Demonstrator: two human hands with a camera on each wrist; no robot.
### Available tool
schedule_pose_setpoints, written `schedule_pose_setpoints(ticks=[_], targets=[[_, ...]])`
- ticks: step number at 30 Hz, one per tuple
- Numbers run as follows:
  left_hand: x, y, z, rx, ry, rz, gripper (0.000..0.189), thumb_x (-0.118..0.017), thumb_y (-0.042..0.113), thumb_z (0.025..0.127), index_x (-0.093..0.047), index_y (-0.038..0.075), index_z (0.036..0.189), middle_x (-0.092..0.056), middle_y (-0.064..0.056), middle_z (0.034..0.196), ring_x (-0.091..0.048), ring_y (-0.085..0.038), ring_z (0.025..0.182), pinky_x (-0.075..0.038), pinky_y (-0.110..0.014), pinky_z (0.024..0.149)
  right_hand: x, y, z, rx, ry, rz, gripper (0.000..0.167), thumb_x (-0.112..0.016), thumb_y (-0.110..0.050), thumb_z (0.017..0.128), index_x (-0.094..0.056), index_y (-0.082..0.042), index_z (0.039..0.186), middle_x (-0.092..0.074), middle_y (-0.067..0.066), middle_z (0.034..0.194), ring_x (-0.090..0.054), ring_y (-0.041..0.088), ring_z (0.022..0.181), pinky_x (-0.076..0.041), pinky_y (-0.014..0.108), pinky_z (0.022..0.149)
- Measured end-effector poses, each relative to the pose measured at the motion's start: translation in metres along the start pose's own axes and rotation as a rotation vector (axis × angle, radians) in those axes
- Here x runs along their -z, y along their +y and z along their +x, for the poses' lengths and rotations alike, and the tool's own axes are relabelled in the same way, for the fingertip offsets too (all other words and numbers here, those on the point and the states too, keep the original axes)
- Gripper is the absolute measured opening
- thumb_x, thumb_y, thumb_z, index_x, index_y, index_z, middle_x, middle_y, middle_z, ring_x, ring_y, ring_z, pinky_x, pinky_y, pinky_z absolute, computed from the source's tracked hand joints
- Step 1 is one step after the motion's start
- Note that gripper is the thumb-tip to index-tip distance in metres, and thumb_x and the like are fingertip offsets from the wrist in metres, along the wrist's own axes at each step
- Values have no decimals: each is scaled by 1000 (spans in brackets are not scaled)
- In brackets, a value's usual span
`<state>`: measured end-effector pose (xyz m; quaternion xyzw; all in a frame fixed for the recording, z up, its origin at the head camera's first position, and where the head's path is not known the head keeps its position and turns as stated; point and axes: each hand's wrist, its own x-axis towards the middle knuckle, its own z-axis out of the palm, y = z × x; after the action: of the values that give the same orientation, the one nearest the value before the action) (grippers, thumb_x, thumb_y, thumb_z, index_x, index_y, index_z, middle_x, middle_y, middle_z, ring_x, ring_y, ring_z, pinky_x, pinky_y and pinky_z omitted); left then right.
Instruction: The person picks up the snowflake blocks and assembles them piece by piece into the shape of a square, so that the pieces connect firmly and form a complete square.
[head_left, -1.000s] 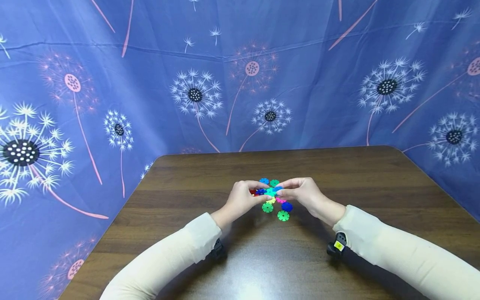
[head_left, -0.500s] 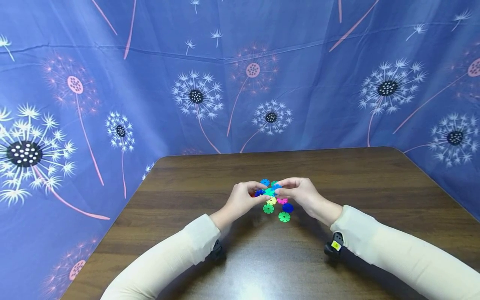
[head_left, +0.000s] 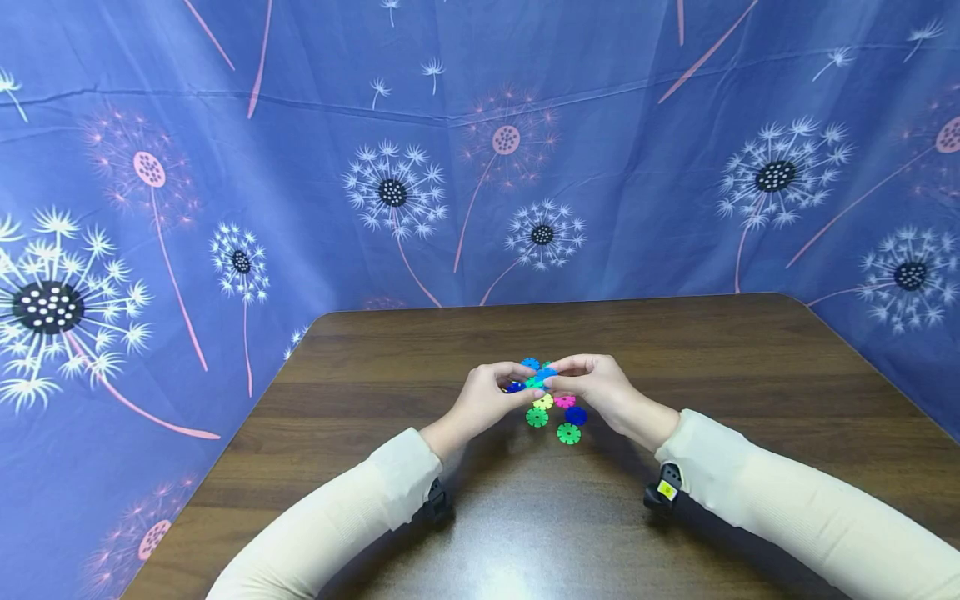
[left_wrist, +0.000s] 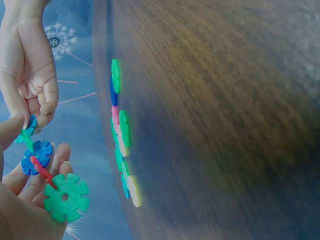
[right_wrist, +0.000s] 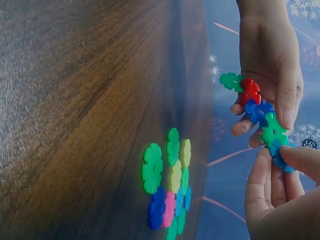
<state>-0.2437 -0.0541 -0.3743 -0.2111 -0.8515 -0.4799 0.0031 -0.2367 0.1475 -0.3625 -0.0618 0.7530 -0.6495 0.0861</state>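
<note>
In front of me my left hand (head_left: 483, 404) holds a chain of slotted plastic snowflake discs above the table. The right wrist view shows its order: a green end disc (right_wrist: 230, 81), a red disc (right_wrist: 250, 91), a dark blue disc (right_wrist: 257, 112), then another green disc (right_wrist: 272, 131) by the left thumb. My right hand (head_left: 609, 393) pinches a light blue disc (right_wrist: 281, 157) between thumb and fingers, right at the edge of that second green disc. In the left wrist view the first green disc (left_wrist: 66, 198) hangs nearest the camera, with the red one (left_wrist: 41, 169) edge-on.
Several loose discs lie on the brown wooden table (head_left: 375, 350) under and in front of the hands, among them a green disc (head_left: 568, 433), a dark blue one (head_left: 576, 416), a pink one (head_left: 565, 402) and a yellow one (head_left: 543, 402). A blue dandelion-print cloth (head_left: 465, 208) hangs behind.
My right hand has shifted slightly left with the light blue disc, which now overlaps the green disc more. The chain has tilted a little; the left hand has barely moved.
</note>
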Motion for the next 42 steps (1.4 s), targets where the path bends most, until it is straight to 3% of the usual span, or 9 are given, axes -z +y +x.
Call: schedule_pose_setpoints(ticks=[8,18,29,35,37,42], targets=[[0,-3,-1,25,15,16,32,-76,30,84,-71,12,109,-72,-3,108,-66,-15,89,-54,-26,76,3,3,2,-12,-17,11,39,-74,-13,85,-62,9,115,-75,-1,87,-72,13,83,-53,43,93],[2,-3,-2,39,18,-50,38,-74,26,87,-66,8,119,-70,-8,116,-65,-23,102,-53,-35,88,18,13,12,-12,-25,30,39,-72,-13,87,-62,10,117,-75,6,95,-72,23,92,-49,47,97],[1,-7,-2,111,43,-171,31,-72,20,88,-65,13,117,-68,-11,115,-65,-25,104,-55,-34,85,41,35,31,-37,29,46,41,-66,-2,89,-54,20,122,-75,6,92,-72,15,85,-55,35,87],[0,-7,0,121,91,-217,31,-74,14,86,-65,7,115,-70,-13,110,-67,-22,98,-55,-30,81,39,37,41,-73,49,-79,42,-68,-5,87,-57,14,123,-74,8,104,-67,1,82,-53,34,92],[-1,-8,0,115,110,-243,31,-75,13,85,-66,6,113,-70,-14,109,-68,-22,96,-56,-29,81,38,38,46,-89,60,-146,42,-69,-6,87,-58,11,124,-72,11,111,-65,4,89,-48,38,98],[-2,-8,1,111,142,-295,28,-76,12,83,-67,5,109,-71,-16,107,-68,-25,95,-55,-29,81,36,43,55,-136,49,-241,43,-71,-5,84,-60,5,125,-65,16,124,-55,29,120,-40,47,106]])
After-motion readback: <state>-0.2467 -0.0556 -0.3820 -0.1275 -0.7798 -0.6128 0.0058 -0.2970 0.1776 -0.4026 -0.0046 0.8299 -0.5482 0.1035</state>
